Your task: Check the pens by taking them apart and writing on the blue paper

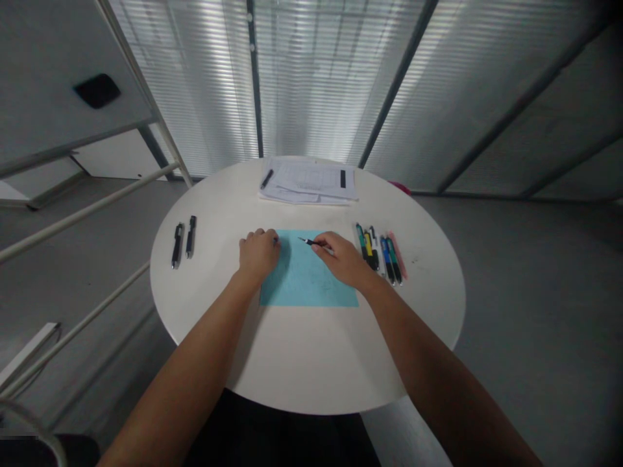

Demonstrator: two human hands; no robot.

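The right hand (343,259) has a slim pen (311,242) in a closed grip. The thumb and fingers pinch the pen near its black tip, and this tip points to the left, just above the middle of a light blue sheet of paper (306,279). The side of this hand seems to rest on the right part of the sheet. The left hand (259,254) lies at the left edge of the same sheet, with the fingers curled in and the knuckles up. A small dark spot shows at its fingertips (270,235), but it is too small to see, so I cannot tell if this grip holds something or is only closed on nothing.

The blue sheet lies flat near the middle of the round white tabletop (311,363), between the two hands. Right of the sheet, a row of colored pens (380,255) lies side by side, close to the right hand. Left of the sheet, two black pens (183,241) lie well apart from the left hand. At the far edge of the tabletop, in the upper middle of the frame, there are printed papers (307,182), with a black pen (267,179) lying on them. A grey floor (511,292) surrounds the tabletop.
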